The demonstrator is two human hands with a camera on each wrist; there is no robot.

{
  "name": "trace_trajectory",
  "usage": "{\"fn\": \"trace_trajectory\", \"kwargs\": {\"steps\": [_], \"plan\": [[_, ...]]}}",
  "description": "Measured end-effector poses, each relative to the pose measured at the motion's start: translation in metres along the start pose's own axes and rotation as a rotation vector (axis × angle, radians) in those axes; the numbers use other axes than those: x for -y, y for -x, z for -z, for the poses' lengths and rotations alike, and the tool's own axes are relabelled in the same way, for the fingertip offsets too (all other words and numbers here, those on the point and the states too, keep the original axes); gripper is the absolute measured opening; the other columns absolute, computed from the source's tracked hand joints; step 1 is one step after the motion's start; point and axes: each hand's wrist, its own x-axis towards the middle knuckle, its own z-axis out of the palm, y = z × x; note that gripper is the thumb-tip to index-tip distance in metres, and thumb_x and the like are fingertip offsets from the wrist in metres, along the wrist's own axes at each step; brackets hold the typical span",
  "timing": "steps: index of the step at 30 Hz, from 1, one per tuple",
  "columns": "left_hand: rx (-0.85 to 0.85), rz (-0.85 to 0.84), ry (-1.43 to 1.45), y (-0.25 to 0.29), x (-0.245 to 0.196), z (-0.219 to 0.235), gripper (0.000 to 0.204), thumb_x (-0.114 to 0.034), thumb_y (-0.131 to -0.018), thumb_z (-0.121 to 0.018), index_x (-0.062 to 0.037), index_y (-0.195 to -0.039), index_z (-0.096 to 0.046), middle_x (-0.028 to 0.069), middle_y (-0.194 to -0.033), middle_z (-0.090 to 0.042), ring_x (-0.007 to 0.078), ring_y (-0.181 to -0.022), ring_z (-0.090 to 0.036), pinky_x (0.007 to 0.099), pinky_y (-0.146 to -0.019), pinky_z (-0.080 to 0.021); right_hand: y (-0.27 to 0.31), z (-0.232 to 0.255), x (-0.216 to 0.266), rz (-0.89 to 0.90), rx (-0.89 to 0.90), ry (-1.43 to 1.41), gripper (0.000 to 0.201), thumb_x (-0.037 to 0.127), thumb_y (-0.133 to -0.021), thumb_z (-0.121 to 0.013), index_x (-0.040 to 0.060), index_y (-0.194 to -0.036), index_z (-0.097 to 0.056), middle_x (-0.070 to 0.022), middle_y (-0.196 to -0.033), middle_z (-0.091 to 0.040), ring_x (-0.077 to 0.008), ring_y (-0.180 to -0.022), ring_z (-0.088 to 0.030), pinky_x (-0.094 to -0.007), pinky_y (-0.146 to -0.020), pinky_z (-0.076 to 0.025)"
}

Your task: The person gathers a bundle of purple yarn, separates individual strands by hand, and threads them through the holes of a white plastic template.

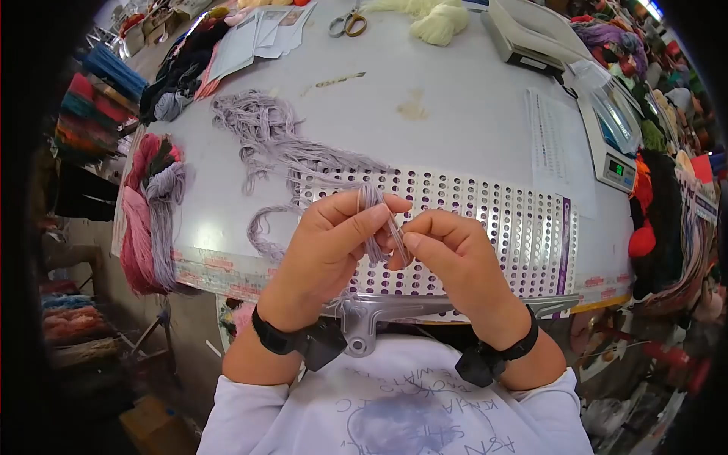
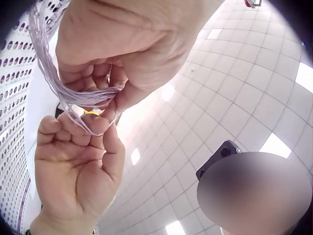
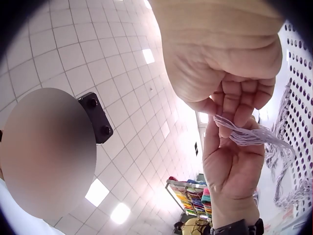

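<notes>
A small bundle of pale lilac yarn (image 1: 371, 199) hangs over the fingers of my left hand (image 1: 322, 231), which grips it between thumb and fingers. Close on the right, my right hand (image 1: 459, 254) pinches strands of the same bundle with thumb and forefinger. In the left wrist view the lilac strands (image 2: 95, 97) run out of the left hand's fingers (image 2: 100, 73) down to the fingertips of the right. From the right wrist, the strands (image 3: 252, 136) lie across the left palm (image 3: 232, 169). A larger heap of loose lilac yarn (image 1: 262, 125) trails over the table toward the hands.
Under the hands lies a white perforated board (image 1: 523, 235) with rows of holes. A grey metal bracket (image 1: 364, 315) sits at the table's front edge. Pink yarn (image 1: 136, 227) hangs at the left, a digital scale (image 1: 616, 168) stands right, and scissors (image 1: 349, 24) lie at the back.
</notes>
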Motion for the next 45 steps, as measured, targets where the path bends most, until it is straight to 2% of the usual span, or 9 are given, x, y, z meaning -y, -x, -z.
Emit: {"fn": "trace_trajectory", "kwargs": {"steps": [9,11,14,17,26,30,35,37,45], "plan": [[0.101,0.013,-0.011,0.003,-0.006,0.000,0.031,-0.018,-0.093,-0.048,0.0070,-0.108,-0.057,0.0111,-0.087,-0.064,0.0165,-0.079,-0.062,0.0285,-0.068,-0.051,-0.001,-0.003,-0.003,0.017,-0.058,-0.005,0.013,0.008,-0.087,-0.055,-0.0043,-0.090,-0.061,-0.0059,-0.081,-0.062,-0.0096,-0.074,-0.057,-0.0237,-0.068,-0.047],[-0.016,0.041,-0.033,0.004,-0.005,-0.007,0.035,-0.020,-0.093,-0.046,0.0080,-0.113,-0.055,0.0141,-0.104,-0.062,0.0185,-0.090,-0.061,0.0303,-0.076,-0.050,-0.001,-0.005,-0.004,0.037,-0.077,0.036,0.014,0.009,-0.086,-0.058,-0.0035,-0.090,-0.061,-0.0040,-0.078,-0.061,-0.0080,-0.071,-0.056,-0.0222,-0.065,-0.045],[0.031,0.048,-0.027,0.003,-0.001,-0.008,0.043,-0.024,-0.094,-0.042,0.0081,-0.122,-0.049,0.0147,-0.118,-0.056,0.0191,-0.100,-0.058,0.0317,-0.084,-0.048,-0.003,-0.010,-0.004,0.025,-0.176,0.147,0.017,0.013,-0.082,-0.063,-0.0022,-0.089,-0.062,-0.0006,-0.070,-0.059,-0.0054,-0.063,-0.051,-0.0208,-0.057,-0.040],[0.125,0.122,0.046,0.002,0.000,-0.006,0.050,-0.028,-0.093,-0.041,0.0076,-0.128,-0.042,0.0143,-0.120,-0.054,0.0185,-0.103,-0.056,0.0319,-0.088,-0.045,-0.006,-0.012,-0.007,-0.007,-0.219,0.295,0.019,0.016,-0.079,-0.067,-0.0018,-0.086,-0.064,0.0009,-0.063,-0.056,-0.0043,-0.058,-0.048,-0.0213,-0.052,-0.037],[0.061,0.205,0.105,-0.001,0.006,0.003,0.055,-0.033,-0.092,-0.036,0.0058,-0.131,-0.040,0.0098,-0.110,-0.060,0.0168,-0.103,-0.056,0.0316,-0.088,-0.043,-0.009,-0.014,-0.008,0.003,-0.234,0.145,0.017,0.013,-0.081,-0.065,-0.0030,-0.084,-0.065,-0.0018,-0.068,-0.060,-0.0058,-0.063,-0.052,-0.0211,-0.057,-0.041],[0.053,0.168,0.065,0.003,0.000,0.003,0.053,-0.033,-0.092,-0.037,0.0044,-0.128,-0.044,0.0119,-0.119,-0.056,0.0176,-0.105,-0.055,0.0334,-0.090,-0.042,-0.010,-0.017,-0.008,0.012,-0.234,0.086,0.014,0.012,-0.082,-0.064,-0.0010,-0.087,-0.064,-0.0011,-0.072,-0.060,-0.0056,-0.069,-0.053,-0.0205,-0.060,-0.041],[0.087,0.077,0.065,0.006,-0.002,0.010,0.049,-0.032,-0.091,-0.040,0.0046,-0.121,-0.052,0.0154,-0.138,-0.039,0.0218,-0.108,-0.053,0.0379,-0.088,-0.044,-0.012,-0.008,-0.013,0.036,-0.298,0.028,0.011,0.011,-0.085,-0.060,0.0021,-0.090,-0.063,0.0001,-0.076,-0.060,-0.0055,-0.072,-0.053,-0.0200,-0.063,-0.042],[0.112,0.077,0.035,0.005,-0.003,0.010,0.049,-0.031,-0.091,-0.040,0.0049,-0.122,-0.051,0.0157,-0.138,-0.039,0.0225,-0.109,-0.053,0.0379,-0.087,-0.045,-0.009,-0.008,-0.009,-0.079,-0.211,0.060,0.013,0.012,-0.085,-0.058,0.0016,-0.093,-0.063,-0.0002,-0.078,-0.061,-0.0058,-0.073,-0.054,-0.0203,-0.064,-0.043],[0.072,0.042,-0.055,0.006,-0.001,0.000,0.049,-0.030,-0.092,-0.043,0.0071,-0.123,-0.049,0.0184,-0.133,-0.044,0.0250,-0.109,-0.055,0.0368,-0.087,-0.047,-0.006,-0.015,-0.010,-0.012,-0.173,0.195,0.017,0.012,-0.081,-0.061,-0.0004,-0.091,-0.064,-0.0037,-0.075,-0.063,-0.0077,-0.067,-0.056,-0.0228,-0.061,-0.044]]}}
